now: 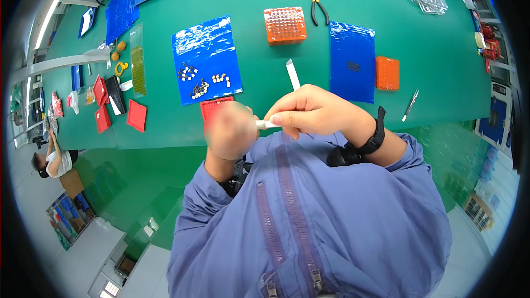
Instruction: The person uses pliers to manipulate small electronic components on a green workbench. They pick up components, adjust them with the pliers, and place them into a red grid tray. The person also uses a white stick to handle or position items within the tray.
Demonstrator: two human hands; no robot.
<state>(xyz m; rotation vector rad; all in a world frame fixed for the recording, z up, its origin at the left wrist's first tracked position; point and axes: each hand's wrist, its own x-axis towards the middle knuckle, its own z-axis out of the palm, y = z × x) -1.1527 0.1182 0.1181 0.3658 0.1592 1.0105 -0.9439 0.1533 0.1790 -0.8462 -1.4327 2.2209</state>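
Observation:
In front of my chest my right hand [317, 113] is closed, thumb and fingers pinching a small white stick-like piece [266, 124]. The other end of that piece meets my left hand [232, 132], which is heavily blurred, so its fingers cannot be made out. A flat white strip [292, 73] extends up from behind my right hand; whether it lies on the table or is held is hidden. Just beyond my left hand is a red perforated tray [215, 106], partly covered by it. Small black-and-white parts [200, 89] lie in groups on a blue sheet [204, 38].
On the green table [248, 72] stand an orange rack [285, 25] and an orange block [387, 73]. Pliers [317, 8], tweezers [410, 105] and a second blue sheet [351, 44] with small dark bits lie around. Red trays [136, 116] are at left. Another person [55, 160] sits far left.

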